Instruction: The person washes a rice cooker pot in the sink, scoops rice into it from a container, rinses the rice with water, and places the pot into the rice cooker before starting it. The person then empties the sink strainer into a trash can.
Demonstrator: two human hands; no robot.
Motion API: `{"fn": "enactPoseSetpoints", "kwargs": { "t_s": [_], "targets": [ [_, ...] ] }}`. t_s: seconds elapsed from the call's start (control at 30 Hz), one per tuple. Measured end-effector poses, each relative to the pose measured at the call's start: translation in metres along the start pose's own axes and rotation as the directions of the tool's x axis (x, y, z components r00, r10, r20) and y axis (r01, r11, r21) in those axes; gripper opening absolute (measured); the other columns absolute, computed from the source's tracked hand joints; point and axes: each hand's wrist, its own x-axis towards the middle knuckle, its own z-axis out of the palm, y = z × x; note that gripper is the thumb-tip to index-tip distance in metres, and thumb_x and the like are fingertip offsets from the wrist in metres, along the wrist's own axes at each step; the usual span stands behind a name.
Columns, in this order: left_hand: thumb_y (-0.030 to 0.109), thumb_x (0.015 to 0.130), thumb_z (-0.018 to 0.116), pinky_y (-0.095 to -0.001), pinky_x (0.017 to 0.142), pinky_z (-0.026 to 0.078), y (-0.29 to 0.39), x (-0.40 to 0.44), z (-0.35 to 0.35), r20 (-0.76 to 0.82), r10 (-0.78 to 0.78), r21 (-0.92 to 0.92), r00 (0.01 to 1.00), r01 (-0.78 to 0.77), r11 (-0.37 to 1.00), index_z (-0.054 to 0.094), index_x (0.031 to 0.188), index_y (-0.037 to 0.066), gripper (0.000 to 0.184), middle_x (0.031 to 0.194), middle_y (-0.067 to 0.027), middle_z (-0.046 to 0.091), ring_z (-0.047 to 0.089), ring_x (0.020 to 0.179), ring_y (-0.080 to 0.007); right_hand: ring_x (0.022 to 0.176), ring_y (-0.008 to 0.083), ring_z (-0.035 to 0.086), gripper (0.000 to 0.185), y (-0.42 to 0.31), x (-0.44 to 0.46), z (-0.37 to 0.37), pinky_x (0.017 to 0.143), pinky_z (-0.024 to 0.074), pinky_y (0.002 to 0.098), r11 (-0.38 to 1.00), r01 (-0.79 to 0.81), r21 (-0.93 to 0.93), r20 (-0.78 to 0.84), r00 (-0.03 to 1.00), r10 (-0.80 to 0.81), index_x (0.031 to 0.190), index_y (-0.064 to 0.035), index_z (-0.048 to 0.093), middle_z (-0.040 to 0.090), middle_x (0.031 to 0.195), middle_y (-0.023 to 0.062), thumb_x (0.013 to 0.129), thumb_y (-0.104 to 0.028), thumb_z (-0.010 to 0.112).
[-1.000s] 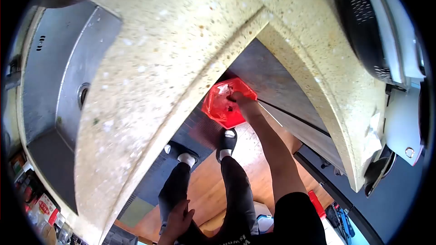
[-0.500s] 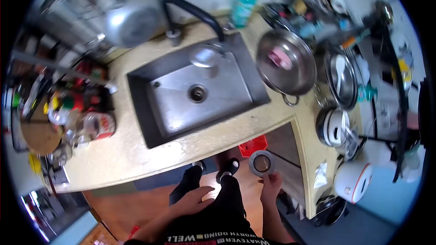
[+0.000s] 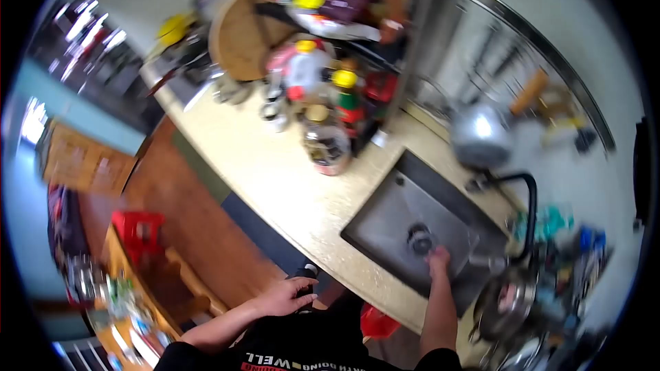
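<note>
My right hand [image 3: 438,260] reaches down into the steel sink [image 3: 385,209]. Its fingers are closed at the rim of a small round sink strainer [image 3: 421,239], which is over the drain; whether it sits in the hole or just above it, I cannot tell. My left hand [image 3: 285,295] hangs in front of my body with its fingers apart and nothing in it. Beside the right forearm is the black faucet [image 3: 529,213], its spout end low over the sink.
Bottles and jars [image 3: 326,148] crowd the counter [image 3: 275,172] left of the sink. A steel pan [image 3: 505,302] stands on the right. A silver pot [image 3: 481,134] hangs by the wall. Behind me on the left are a red stool [image 3: 137,230] and a wooden chair [image 3: 185,275].
The view has swung to the left. My right hand has carried the strainer from beside the counter's edge into the sink, at the drain. My left hand remains low before my body.
</note>
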Motion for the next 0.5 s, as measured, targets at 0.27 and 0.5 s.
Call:
{"fn": "enactPoseSetpoints", "kwargs": {
  "t_s": [0.27, 0.5],
  "targets": [
    [0.031, 0.095, 0.062, -0.0345, 0.084, 0.053, 0.055, -0.017, 0.044, -0.233, -0.077, -0.179, 0.969, 0.036, 0.983, 0.054, 0.13, 0.002, 0.046, 0.107, -0.0166, 0.067, 0.066, 0.097, -0.0243, 0.069, 0.0169, 0.055, 0.018, 0.009, 0.063, -0.041, 0.056, 0.0441, 0.0281, 0.949, 0.314, 0.014, 0.181, 0.933, -0.312, 0.106, -0.0039, 0.058, 0.061, 0.087, 0.005, 0.091, -0.012, 0.064],
    [0.024, 0.097, 0.058, -0.0322, 0.093, 0.049, 0.087, -0.037, 0.078, -0.257, 0.141, -0.191, 0.956, -0.193, 0.962, 0.05, 0.134, -0.002, 0.046, 0.123, -0.0176, 0.061, 0.061, 0.108, -0.0227, 0.052, 0.0213, 0.047, 0.045, -0.024, -0.063, -0.046, 0.05, 0.0383, 0.0418, 0.849, 0.526, -0.055, 0.142, 0.846, -0.514, 0.074, -0.0065, 0.053, 0.061, 0.073, 0.0015, 0.096, -0.045, 0.056]
  ]
}}
